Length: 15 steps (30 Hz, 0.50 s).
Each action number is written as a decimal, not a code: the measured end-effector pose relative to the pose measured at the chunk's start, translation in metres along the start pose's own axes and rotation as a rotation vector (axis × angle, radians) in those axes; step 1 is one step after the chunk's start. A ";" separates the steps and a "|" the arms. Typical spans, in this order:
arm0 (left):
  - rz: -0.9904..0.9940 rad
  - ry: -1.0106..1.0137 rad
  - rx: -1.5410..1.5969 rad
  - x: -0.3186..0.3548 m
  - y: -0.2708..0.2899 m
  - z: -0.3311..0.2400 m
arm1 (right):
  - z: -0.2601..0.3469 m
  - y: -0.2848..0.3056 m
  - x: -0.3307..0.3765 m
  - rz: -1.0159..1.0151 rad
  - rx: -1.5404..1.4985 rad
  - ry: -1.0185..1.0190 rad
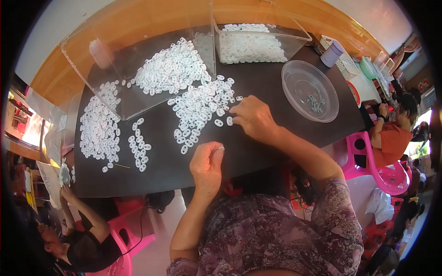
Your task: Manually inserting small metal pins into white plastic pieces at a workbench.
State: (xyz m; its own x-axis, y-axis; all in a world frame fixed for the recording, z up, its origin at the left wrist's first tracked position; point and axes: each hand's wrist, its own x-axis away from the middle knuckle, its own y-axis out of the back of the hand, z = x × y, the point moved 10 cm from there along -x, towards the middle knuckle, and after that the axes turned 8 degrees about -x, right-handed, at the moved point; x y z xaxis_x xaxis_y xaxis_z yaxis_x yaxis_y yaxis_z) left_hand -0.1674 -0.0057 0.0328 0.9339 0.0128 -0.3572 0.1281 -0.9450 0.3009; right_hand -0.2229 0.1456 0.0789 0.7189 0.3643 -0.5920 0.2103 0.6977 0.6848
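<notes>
My left hand (207, 165) is closed near the front edge of the black table (267, 87), pinching a small white ring piece at its fingertips. My right hand (251, 117) reaches into the loose pile of white ring pieces (200, 108) in the middle of the table, fingertips touching one piece at the pile's right edge. Two short rows of the same white pieces (139, 147) lie to the left of my left hand.
A clear box (138, 60) holds more white pieces; a second clear box (251, 43) stands behind. Another heap (97, 129) lies at the left. A clear round bowl (309, 89) with small dark bits sits right. People sit on pink chairs at both sides.
</notes>
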 end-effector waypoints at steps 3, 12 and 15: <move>0.000 0.028 0.027 0.000 0.001 0.004 | -0.012 0.012 0.010 -0.030 -0.003 -0.045; 0.042 0.059 0.009 -0.002 -0.006 -0.001 | -0.011 0.050 0.055 -0.108 0.079 -0.129; 0.048 0.090 0.083 0.002 -0.005 0.006 | -0.012 0.075 0.061 -0.157 0.146 -0.132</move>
State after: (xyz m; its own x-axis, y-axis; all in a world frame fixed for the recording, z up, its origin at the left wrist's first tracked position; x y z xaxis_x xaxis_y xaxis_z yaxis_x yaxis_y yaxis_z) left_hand -0.1683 -0.0031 0.0256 0.9650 -0.0075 -0.2623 0.0577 -0.9691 0.2398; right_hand -0.1710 0.2273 0.0890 0.7481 0.1684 -0.6418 0.4127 0.6394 0.6488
